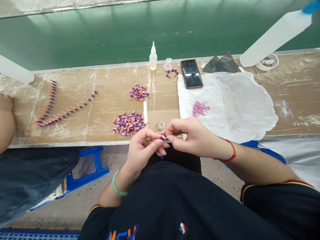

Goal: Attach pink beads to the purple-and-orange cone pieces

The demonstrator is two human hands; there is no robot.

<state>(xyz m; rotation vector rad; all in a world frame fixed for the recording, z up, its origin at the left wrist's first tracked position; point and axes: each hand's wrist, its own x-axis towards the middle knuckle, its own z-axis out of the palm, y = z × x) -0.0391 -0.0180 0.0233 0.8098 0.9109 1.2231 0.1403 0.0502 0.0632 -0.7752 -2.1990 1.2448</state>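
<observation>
Purple bead (pixel 163 137), small and partly hidden, sits pinched between the fingertips of both hands just in front of the worktop's (pixel 295 96) near edge, above the person's lap. The left hand (pixel 143 148) is curled with thumb and forefinger closed on the bead; the right hand (pixel 192 135) meets it from the other side, fingers bent and also nipping it. Directly behind the hands lie a heap of purple-and-orange pieces (pixel 128 123), a white stick (pixel 145 112) and a small clear cap (pixel 161 126). Farther back are a second, smaller heap (pixel 139 92), a glue bottle (pixel 153 57), a smartphone (pixel 191 73) and a white cloth (pixel 232 106) carrying a patch of pink beads (pixel 200 108). Rows of finished pieces (pixel 53 111) lie at the left, near another person's arm (pixel 6 120).
</observation>
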